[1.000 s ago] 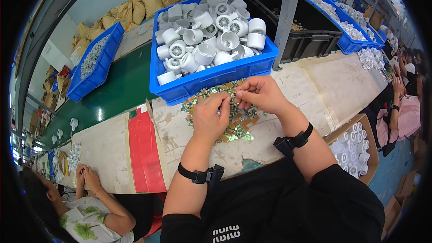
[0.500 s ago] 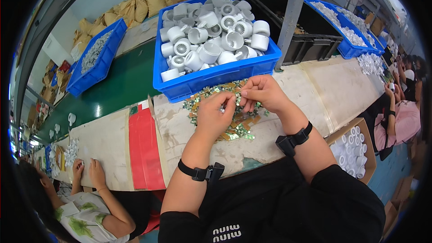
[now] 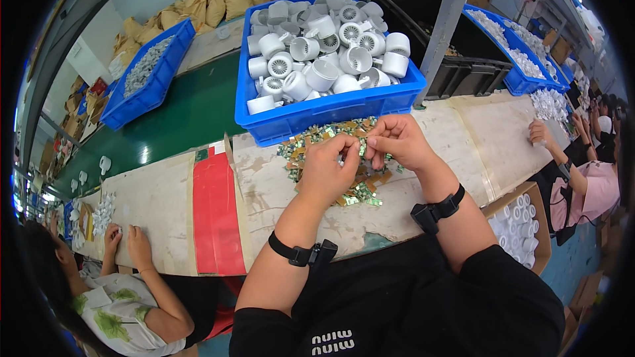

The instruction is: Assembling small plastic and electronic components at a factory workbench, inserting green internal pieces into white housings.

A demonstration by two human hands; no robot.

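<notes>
Just changed: my view shifts slightly; both hands keep their meeting pose, so I judge the same fine handwork continues.
Left hand: thumb and fingertips pinched together, apparently on a small green piece.
Right hand: fingertips closed at that same piece.
Board pile: on the bench, beneath the hands, on the near side of the blue bin.
Hard to see: fingers cover most of the piece; I can't tell its shape.

Hands close together — half-curled
</notes>
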